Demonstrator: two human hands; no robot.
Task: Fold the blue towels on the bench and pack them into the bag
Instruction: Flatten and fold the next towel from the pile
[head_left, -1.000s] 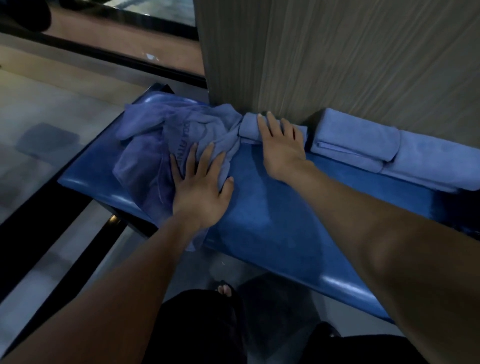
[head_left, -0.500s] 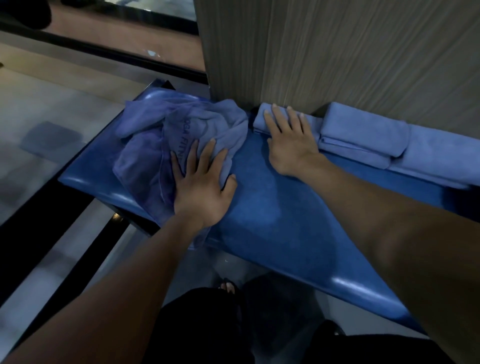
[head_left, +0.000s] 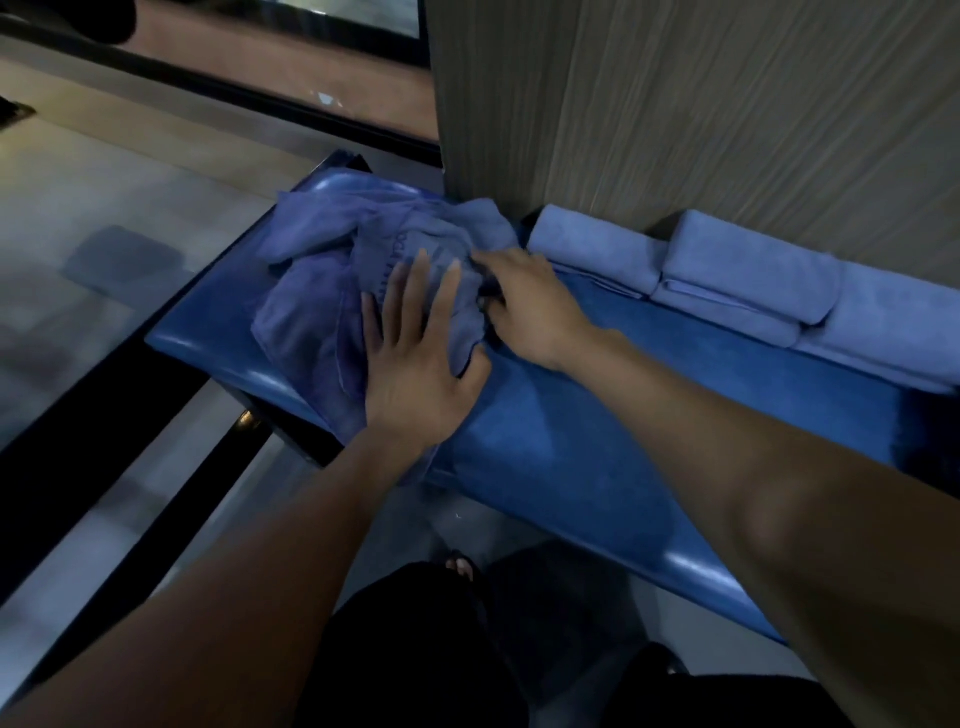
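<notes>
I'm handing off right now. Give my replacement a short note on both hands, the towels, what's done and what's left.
Left hand: flat, fingers spread, pressing the crumpled towel at the left end of the bench.
Right hand: on the same towel's right edge; fingers curl into the cloth, grip unclear.
Done: folded towels lined up along the wall on the right.
Left: fold the crumpled towel, then pack everything; no bag is in view.

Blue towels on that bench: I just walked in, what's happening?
A person is sorting them. The left hand presses flat on a crumpled blue towel pile on the padded blue bench; the right hand grips the pile's edge. Three folded light-blue towels line the wood-grain wall. No bag shows.
</notes>
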